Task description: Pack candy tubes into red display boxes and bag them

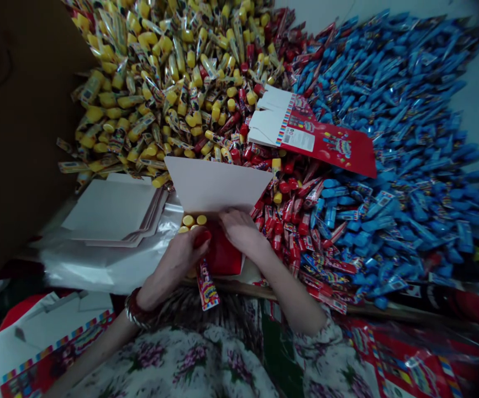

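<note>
- Heaps of blue, yellow and red plastic-wrapped tubes [388, 110], spread across the surface
- Open white-and-red carton [216, 185] at their near edge, holding yellow-capped tubes [188, 221]
- Left grip [185, 249] curled around a red-capped tube [203, 237]
- Right grip [239, 229] open, resting on the carton

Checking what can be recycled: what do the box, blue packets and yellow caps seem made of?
The box looks like thin paperboard: matte white inside, crisp folds. The blue packets seem glossy plastic film, judging by shiny highlights and crimped ends. The yellow caps look like smooth moulded plastic, though too small to be sure.
</note>
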Demonstrator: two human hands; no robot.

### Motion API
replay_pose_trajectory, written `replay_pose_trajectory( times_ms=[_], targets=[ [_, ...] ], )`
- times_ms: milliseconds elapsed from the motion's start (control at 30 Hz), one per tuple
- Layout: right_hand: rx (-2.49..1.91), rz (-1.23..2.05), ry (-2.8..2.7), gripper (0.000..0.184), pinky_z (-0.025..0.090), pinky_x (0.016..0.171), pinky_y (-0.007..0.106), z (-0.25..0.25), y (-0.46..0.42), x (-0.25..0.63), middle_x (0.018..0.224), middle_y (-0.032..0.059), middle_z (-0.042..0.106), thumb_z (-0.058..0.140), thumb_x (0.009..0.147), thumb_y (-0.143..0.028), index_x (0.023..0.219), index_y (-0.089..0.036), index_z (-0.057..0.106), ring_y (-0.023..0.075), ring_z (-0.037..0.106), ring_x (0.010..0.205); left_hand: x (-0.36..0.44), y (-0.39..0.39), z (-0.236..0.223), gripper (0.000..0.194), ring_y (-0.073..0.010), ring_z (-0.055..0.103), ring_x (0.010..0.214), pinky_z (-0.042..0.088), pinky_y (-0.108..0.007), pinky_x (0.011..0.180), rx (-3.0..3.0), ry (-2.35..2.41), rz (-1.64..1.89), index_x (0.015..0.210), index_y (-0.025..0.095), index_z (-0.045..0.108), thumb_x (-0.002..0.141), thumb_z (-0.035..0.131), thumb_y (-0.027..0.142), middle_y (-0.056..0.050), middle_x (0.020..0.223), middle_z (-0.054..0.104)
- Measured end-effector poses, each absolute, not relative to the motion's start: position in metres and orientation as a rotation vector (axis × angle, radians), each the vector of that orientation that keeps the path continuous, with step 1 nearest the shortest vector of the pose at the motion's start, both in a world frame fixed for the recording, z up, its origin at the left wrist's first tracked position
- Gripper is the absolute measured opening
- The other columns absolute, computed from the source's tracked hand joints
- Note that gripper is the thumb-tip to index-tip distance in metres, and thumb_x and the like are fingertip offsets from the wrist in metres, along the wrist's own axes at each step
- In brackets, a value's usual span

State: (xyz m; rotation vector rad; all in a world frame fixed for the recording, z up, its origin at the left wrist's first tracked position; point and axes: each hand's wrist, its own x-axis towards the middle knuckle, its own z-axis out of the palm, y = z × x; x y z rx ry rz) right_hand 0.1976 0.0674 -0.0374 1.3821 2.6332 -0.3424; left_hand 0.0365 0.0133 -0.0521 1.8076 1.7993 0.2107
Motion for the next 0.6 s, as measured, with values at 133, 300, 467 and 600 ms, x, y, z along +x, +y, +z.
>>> replay_pose_trajectory(
  times_ms=[133, 300, 467, 600],
  targets=[
    [1.404, -0.31, 2.614, 0.029, 0.045, 0.079, 0.031, -0.035, 0.061, 0.2, 0.101, 0.0118, 0.063, 0.034, 0.095, -0.013, 0.111, -0.015, 0.058, 0.0216, 0.061, 0.093, 0.037, 0.013, -0.05, 0.027, -0.02, 0.064, 0.074, 0.041, -0.025, 0.063, 1.795, 1.807, 0.191, 0.103, 0.016, 0.065, 0.085, 0.049, 0.03, -0.009, 0.084, 0.071],
    [1.194, -0.462, 2.637, 0.028, 0.045, 0.082, 0.031, -0.035, 0.079, 0.192, 0.104, 0.013, 0.065, 0.038, 0.094, -0.011, 0.107, -0.013, 0.063, 0.0219, 0.06, 0.098, 0.039, 0.014, -0.05, 0.028, -0.0191, 0.064, 0.073, 0.04, -0.025, 0.063, 1.784, 1.798, 0.192, 0.105, 0.016, 0.065, 0.085, 0.05, 0.028, -0.009, 0.086, 0.071],
    [1.238, -0.575, 2.654, 0.027, 0.045, 0.088, 0.035, -0.037, 0.084, 0.191, 0.109, 0.0141, 0.065, 0.044, 0.094, -0.016, 0.114, -0.013, 0.062, 0.0228, 0.06, 0.102, 0.038, 0.014, -0.051, 0.027, -0.0191, 0.064, 0.074, 0.04, -0.025, 0.063, 1.744, 1.783, 0.235, 0.107, 0.015, 0.063, 0.086, 0.051, 0.027, -0.008, 0.085, 0.071],
    [1.264, -0.747, 2.831, 0.039, 0.046, 0.09, 0.033, -0.031, 0.065, 0.206, 0.127, 0.0062, 0.058, 0.045, 0.094, -0.022, 0.133, -0.027, 0.049, 0.0191, 0.059, 0.105, 0.038, 0.012, -0.051, 0.035, -0.0185, 0.063, 0.071, 0.04, -0.025, 0.061, 1.701, 1.716, 0.315, 0.118, 0.015, 0.054, 0.086, 0.051, 0.028, -0.007, 0.085, 0.07]
  ],
)
